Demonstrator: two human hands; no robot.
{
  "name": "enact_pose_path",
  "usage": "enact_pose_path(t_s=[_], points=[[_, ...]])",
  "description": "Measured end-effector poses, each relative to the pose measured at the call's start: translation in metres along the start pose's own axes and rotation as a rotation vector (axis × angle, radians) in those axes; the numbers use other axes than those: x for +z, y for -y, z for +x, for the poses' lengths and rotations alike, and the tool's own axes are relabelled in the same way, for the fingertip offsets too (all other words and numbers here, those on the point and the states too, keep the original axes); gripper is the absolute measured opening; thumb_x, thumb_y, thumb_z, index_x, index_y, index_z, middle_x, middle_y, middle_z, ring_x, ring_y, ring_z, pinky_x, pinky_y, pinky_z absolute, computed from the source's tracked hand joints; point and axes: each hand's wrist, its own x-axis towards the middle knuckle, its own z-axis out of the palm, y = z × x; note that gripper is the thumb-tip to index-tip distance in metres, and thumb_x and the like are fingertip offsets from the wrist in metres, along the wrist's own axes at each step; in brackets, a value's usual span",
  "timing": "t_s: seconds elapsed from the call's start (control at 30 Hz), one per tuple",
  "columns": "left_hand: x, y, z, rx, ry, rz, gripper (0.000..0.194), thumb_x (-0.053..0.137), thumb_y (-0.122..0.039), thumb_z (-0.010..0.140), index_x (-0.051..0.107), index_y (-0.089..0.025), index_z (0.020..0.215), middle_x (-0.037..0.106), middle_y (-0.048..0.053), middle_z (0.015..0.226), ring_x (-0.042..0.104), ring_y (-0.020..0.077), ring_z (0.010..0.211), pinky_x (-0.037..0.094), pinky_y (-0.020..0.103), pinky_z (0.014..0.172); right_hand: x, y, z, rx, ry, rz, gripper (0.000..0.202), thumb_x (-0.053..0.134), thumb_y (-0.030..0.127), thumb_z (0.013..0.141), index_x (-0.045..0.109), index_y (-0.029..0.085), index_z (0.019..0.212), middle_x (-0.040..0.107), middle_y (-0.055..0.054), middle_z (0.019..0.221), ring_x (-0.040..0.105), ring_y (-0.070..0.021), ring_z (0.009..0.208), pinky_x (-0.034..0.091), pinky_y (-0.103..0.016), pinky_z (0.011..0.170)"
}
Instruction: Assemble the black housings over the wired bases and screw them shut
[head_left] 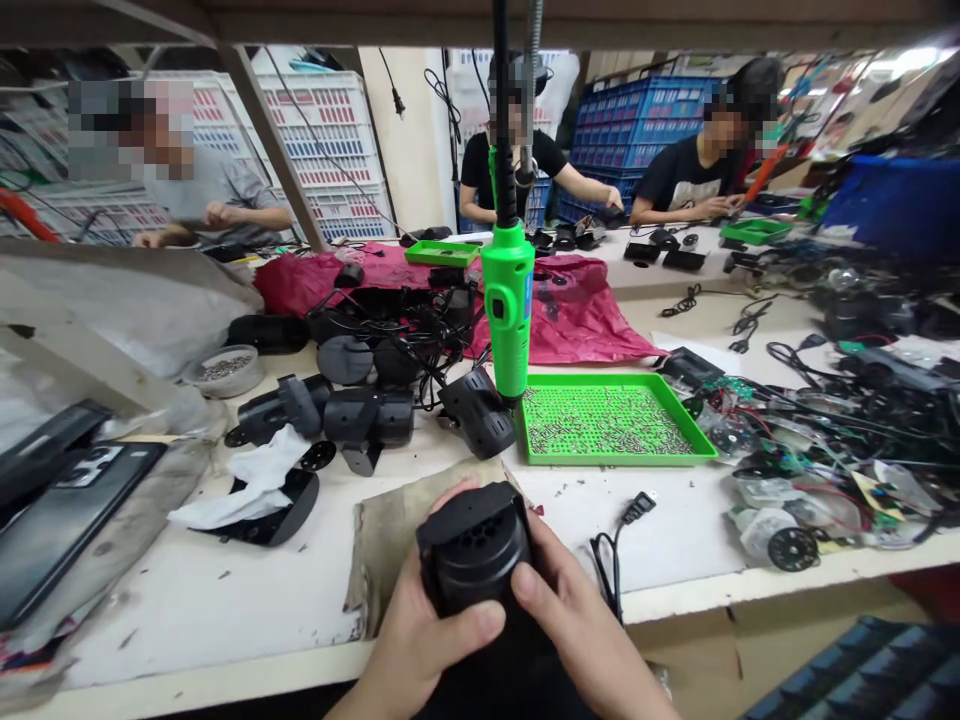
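A black cylindrical housing [474,570] with round holes in its end and a flat curved bracket is held between both hands at the bench's front edge. My left hand [431,630] wraps its left side, the thumb across the front. My right hand [566,605] closes round its right side, with the thumb on the body. Under and behind it lies a worn cloth-like pad [375,530]. Beyond it a green electric screwdriver [508,310] hangs tip down, touched by neither hand. A power cord with a plug [639,506] lies to the right.
Behind stands a green tray [622,460] of loose screws. Similar black housings [369,418] and a tub of screws [225,370] are at left, with a phone [82,530]. Wires and small parts [795,470] crowd the right. Several co-workers [510,160] sit across the bench.
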Motion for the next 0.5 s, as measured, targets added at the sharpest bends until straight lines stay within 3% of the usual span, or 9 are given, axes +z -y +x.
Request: enact_pose_path(t_s=[0.17,0.37,0.5], points=[[-0.001,-0.002,0.002,-0.025,0.000,-0.023,0.082,0.084,-0.038,0.060,0.052,-0.023,0.134,0.059,0.010,0.133,0.045,0.0338,0.131,0.037,0.042,0.109,0.008,-0.001,0.005,0.041,-0.064,0.093,0.063,0.069,0.061,0.072,0.061,0.022,0.121,0.065,-0.010,0.124,0.059,-0.0262,0.117,0.043,-0.043,0.104],[-0.001,-0.005,0.006,-0.095,-0.014,-0.085,0.074,0.083,-0.033,0.062,0.055,-0.024,0.130,0.062,0.010,0.129,0.052,0.0331,0.124,0.040,0.043,0.106,0.018,-0.009,0.009,0.026,-0.117,0.120,0.047,0.062,0.055,0.081,0.061,0.022,0.116,0.068,-0.008,0.117,0.064,-0.0227,0.108,0.048,-0.039,0.098],[-0.005,-0.009,0.009,-0.081,0.016,-0.019,0.074,0.084,-0.035,0.060,0.057,-0.021,0.128,0.063,0.012,0.126,0.052,0.0354,0.123,0.039,0.046,0.106,0.008,-0.001,0.011,-0.024,-0.102,-0.053,0.059,0.064,0.055,0.079,0.052,0.024,0.128,0.058,-0.010,0.132,0.056,-0.0246,0.121,0.043,-0.042,0.104]])
